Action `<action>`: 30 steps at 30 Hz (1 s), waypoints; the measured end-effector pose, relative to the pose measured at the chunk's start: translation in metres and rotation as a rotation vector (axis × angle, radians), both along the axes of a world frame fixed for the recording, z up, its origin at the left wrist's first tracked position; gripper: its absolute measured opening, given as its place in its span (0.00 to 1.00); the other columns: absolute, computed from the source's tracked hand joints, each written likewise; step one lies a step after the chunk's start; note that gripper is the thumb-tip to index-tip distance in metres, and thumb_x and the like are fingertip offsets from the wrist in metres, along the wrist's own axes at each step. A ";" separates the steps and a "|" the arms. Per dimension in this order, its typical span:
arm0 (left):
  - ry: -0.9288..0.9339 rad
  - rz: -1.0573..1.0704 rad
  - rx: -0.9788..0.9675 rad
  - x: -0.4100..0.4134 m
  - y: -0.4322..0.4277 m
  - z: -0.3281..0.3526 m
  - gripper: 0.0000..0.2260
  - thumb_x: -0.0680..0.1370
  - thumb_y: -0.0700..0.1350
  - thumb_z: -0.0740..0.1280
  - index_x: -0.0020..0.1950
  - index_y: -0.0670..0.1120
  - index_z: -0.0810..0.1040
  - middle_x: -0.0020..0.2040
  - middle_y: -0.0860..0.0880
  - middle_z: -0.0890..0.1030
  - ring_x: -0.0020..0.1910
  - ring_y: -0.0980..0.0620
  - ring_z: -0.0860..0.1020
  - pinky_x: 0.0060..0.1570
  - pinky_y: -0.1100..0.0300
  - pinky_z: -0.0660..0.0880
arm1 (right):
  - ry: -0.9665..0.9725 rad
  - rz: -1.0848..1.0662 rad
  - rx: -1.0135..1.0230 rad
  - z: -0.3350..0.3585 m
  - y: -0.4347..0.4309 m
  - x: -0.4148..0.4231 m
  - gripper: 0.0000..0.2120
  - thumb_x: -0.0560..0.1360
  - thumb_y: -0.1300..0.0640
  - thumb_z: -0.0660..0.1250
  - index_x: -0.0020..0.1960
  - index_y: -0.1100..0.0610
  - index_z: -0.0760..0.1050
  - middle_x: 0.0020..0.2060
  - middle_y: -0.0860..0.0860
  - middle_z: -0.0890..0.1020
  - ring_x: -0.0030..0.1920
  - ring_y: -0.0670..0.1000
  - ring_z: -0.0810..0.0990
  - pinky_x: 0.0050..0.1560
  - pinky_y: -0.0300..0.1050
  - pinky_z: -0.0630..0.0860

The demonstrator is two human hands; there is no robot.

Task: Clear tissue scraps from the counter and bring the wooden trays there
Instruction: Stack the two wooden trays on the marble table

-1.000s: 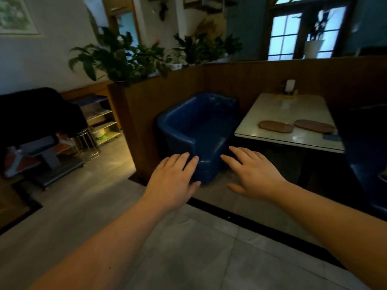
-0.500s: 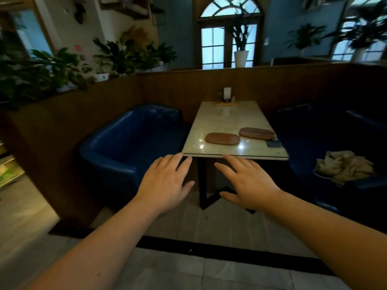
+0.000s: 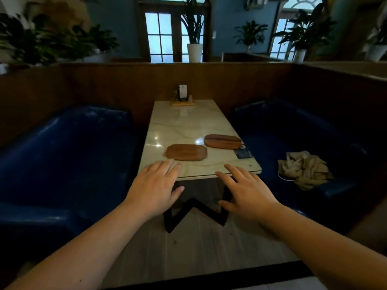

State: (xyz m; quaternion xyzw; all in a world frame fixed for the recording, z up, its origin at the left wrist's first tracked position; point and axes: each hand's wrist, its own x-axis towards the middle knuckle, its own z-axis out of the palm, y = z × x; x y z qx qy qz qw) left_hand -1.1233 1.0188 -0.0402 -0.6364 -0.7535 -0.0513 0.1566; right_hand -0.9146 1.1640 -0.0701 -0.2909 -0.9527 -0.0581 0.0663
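View: from the person's head, looking forward and down into a dim restaurant booth.
Left hand (image 3: 154, 186): palm down, fingers spread apart, holding nothing; its fingertips (image 3: 170, 163) overlap the near edge of the surface, but whether they touch it cannot be told.
Right hand (image 3: 247, 194): palm down, fingers spread apart, holding nothing; in front of the near right part of the surface, and contact cannot be told.
Surface (image 3: 184, 124): a pale, glossy, marble-look top running away from the viewer, on a black zigzag base (image 3: 193, 213).
Near wooden tray (image 3: 186, 152): flat, long, with cut corners, lying on the near half of the surface, just beyond the left hand's fingertips and apart from them.
Far wooden tray (image 3: 223, 141): the same shape, lying to the right of and a little behind the first, close to the right edge, apart from the first.
Dark card (image 3: 243, 153): flat on the surface by the right edge, just beside the far tray.
Stand (image 3: 183, 99): a small wooden base at the far end of the surface, holding an upright white card.
Seats: a blue padded sofa (image 3: 62, 155) on the left, another (image 3: 303, 132) on the right.
Cloth (image 3: 305, 169): a crumpled beige bundle lying on the right seat.
Background: wood panelling behind the booth, potted plants (image 3: 194, 28) and bright paned windows above it.
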 end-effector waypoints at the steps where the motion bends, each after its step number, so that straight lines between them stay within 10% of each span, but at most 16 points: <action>1: -0.003 -0.007 0.001 -0.008 0.018 -0.003 0.28 0.76 0.59 0.59 0.72 0.46 0.63 0.70 0.44 0.70 0.67 0.45 0.69 0.64 0.48 0.69 | -0.005 -0.008 -0.005 -0.003 0.017 -0.006 0.38 0.73 0.34 0.59 0.76 0.45 0.47 0.77 0.54 0.54 0.76 0.56 0.54 0.72 0.55 0.56; 30: -0.269 0.204 -0.212 -0.292 0.401 -0.147 0.27 0.76 0.61 0.56 0.72 0.50 0.60 0.67 0.48 0.71 0.61 0.48 0.72 0.51 0.50 0.76 | -0.010 -0.077 -0.401 -0.120 0.429 -0.265 0.37 0.71 0.38 0.66 0.74 0.48 0.56 0.71 0.52 0.66 0.67 0.56 0.69 0.59 0.53 0.73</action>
